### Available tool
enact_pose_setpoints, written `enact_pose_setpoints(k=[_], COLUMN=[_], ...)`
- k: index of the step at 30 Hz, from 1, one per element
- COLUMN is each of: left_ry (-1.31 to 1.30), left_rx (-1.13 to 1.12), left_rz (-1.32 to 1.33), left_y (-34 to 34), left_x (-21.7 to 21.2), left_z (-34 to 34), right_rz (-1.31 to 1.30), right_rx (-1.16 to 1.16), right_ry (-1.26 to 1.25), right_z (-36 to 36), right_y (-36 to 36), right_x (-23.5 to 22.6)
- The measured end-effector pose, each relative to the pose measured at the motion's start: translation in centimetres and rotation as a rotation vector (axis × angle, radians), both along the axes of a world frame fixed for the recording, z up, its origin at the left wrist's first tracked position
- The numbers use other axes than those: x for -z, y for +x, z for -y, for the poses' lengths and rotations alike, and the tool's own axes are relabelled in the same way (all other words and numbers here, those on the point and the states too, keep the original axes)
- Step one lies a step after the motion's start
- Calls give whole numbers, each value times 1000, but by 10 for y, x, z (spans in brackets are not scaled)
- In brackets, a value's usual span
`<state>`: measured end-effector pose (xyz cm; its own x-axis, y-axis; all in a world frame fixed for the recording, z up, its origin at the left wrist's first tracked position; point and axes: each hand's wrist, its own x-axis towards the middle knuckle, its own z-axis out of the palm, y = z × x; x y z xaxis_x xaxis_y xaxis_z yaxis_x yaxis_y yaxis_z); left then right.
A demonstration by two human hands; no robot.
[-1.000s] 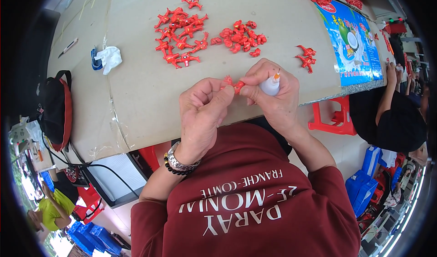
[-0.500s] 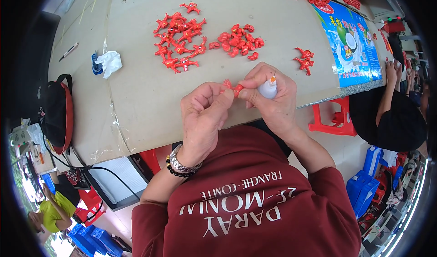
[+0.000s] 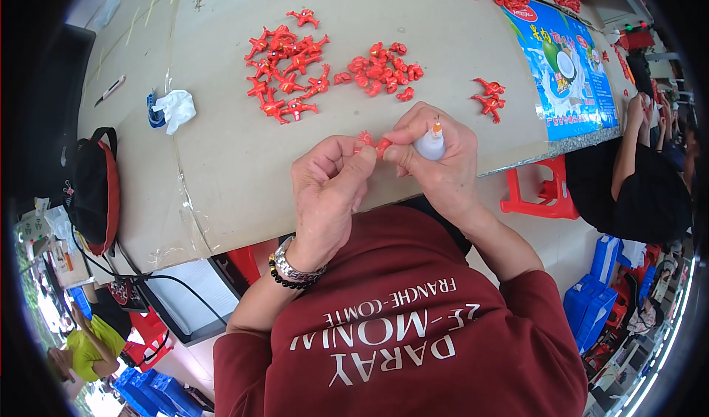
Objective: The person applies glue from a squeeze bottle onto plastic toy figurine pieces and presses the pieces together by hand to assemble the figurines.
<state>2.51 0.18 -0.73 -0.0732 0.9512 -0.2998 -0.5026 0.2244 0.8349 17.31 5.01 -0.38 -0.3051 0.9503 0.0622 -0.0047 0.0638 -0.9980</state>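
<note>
Hands meet above counter [image 3: 221,158] edge: left hand [image 3: 330,188] pinches red figure [image 3: 369,142]; right hand [image 3: 437,158] grips glue bottle [image 3: 429,144], nozzle upright, just right of figure.

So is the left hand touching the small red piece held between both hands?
Touching. The head view shows the left hand with its fingertips pinching the small red piece, no gap visible.

Place: assembly workshop | cardboard-covered worktable [image 3: 221,158] | red figure piles [image 3: 288,62] | blue crates [image 3: 591,306]
</note>
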Motion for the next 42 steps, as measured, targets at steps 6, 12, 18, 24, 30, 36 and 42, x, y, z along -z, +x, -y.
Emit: enact_pose_setpoints(k=[6, 12, 18, 24, 30, 36, 42], left_ry=[19, 169, 455, 565, 499, 624, 624], left_rx=[78, 80, -78, 16, 87, 114, 86], left_rz=[-25, -500, -1474, -1688, -1695, -1706, -1563], left_y=[-4, -28, -59, -62, -60, -57, -53], left_x=[-6, -5, -6, -3, 2, 0, 0], left_z=[-3, -11, -49, -72, -73, -74, -63], right_rz=[-24, 101, 328, 413, 416, 210, 34], right_rx=[21, 288, 504, 584, 604, 472, 85], right_ry=[-54, -103, -60, -7, 109, 50, -20], right_z=[-5, -26, -50, -70, -63, -42, -28], right_y=[13, 54, 85, 104, 93, 67, 39], right_x=[-5, -1, 3, 8, -1, -14, -13])
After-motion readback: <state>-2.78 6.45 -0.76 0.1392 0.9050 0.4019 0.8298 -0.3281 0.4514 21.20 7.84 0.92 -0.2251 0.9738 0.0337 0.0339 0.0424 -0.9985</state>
